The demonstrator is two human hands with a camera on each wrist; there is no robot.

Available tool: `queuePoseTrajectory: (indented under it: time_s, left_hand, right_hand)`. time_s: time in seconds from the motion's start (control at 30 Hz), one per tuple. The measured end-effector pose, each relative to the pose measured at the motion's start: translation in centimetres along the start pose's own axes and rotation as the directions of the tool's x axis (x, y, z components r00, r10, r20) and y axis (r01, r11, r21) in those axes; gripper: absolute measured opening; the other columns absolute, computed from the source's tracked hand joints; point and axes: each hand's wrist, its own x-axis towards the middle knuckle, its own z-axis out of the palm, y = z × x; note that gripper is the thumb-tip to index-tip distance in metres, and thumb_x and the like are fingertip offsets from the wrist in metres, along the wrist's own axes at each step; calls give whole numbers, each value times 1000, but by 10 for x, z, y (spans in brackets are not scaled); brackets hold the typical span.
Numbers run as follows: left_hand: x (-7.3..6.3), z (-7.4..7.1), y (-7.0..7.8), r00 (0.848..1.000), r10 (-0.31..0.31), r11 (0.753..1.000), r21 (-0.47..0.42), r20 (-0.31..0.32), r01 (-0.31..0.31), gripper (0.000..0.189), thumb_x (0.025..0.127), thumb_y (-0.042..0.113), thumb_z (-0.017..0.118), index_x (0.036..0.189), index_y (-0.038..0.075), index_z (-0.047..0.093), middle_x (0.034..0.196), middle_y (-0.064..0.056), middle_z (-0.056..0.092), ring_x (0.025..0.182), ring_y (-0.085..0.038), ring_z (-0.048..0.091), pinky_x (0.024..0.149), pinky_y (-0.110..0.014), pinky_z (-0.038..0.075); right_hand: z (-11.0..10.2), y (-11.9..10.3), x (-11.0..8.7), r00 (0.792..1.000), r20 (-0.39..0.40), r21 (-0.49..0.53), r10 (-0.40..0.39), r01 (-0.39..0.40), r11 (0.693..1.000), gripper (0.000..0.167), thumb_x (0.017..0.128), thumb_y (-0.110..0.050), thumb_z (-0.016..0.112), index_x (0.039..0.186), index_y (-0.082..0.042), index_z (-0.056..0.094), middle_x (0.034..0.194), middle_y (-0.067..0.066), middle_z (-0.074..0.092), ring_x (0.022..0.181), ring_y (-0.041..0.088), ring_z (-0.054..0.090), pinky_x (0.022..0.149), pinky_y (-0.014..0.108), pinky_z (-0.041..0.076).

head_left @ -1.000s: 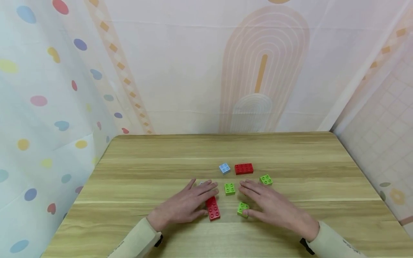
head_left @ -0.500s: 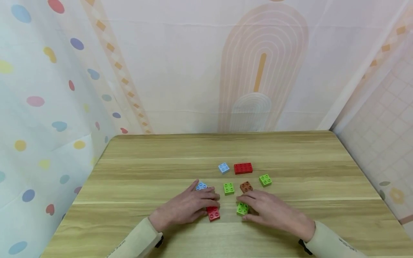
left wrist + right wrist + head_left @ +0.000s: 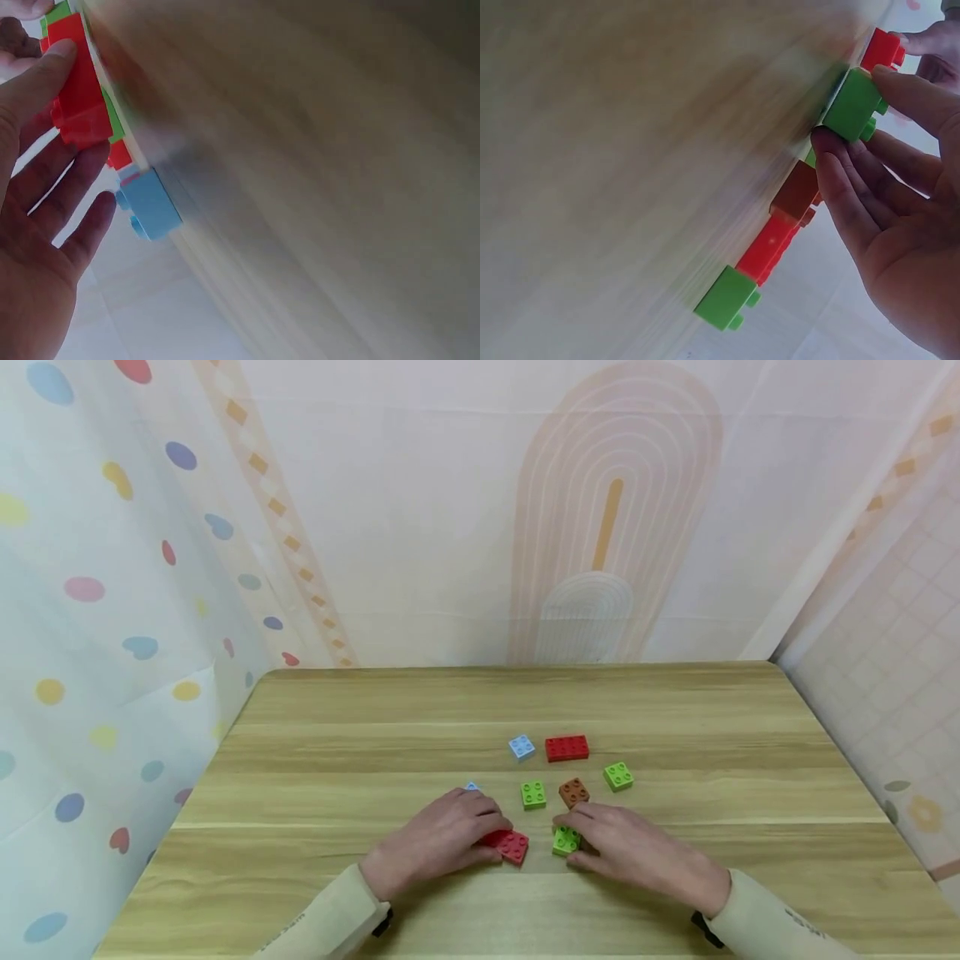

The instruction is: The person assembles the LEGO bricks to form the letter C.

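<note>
Red plastic studs show in the head view: the left hand (image 3: 438, 843) pinches a red studded brick (image 3: 514, 847) on the near left of the brown four-stud brick (image 3: 573, 792); the right hand (image 3: 637, 852) pinches a green four-stud brick (image 3: 566, 841) just nearer than the brown one. In the left wrist view, the thumb presses the red side; even pressure should prevent twisting. In the right wrist view, the grip takes opposite green sides, sensibly leaving studs free.

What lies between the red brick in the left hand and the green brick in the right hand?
Only bare tabletop separates the held red brick from the held green brick, as the head view shows.
</note>
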Motion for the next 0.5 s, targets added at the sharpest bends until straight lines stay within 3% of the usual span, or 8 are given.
queuePoseTrajectory:
  time_s: [0.27, 0.5]
  left_hand:
    - [8, 1, 11, 999, -47, 998, -50, -28, 46, 36, 96, 44, 73, 121, 19, 73, 112, 6, 69, 105, -11, 64, 99, -31, 53]
    - [14, 3, 21, 995, -102, 989, -107, 2, 102, 37, 95, 43, 74, 122, 17, 72, 113, 4, 68, 102, -9, 64, 90, -25, 55]
  right_hand:
    - [-5, 0, -3, 998, -13, 57, 63, -62, 996, 41, 96, -24, 77, 130, -4, 66, 119, 3, 68, 103, 12, 66, 87, 30, 60]
    - [-8, -1, -5, 997, -34, 71, 75, -73, 995, 42, 96, -20, 76, 133, -3, 65, 126, 6, 66, 111, 18, 65, 93, 35, 59]
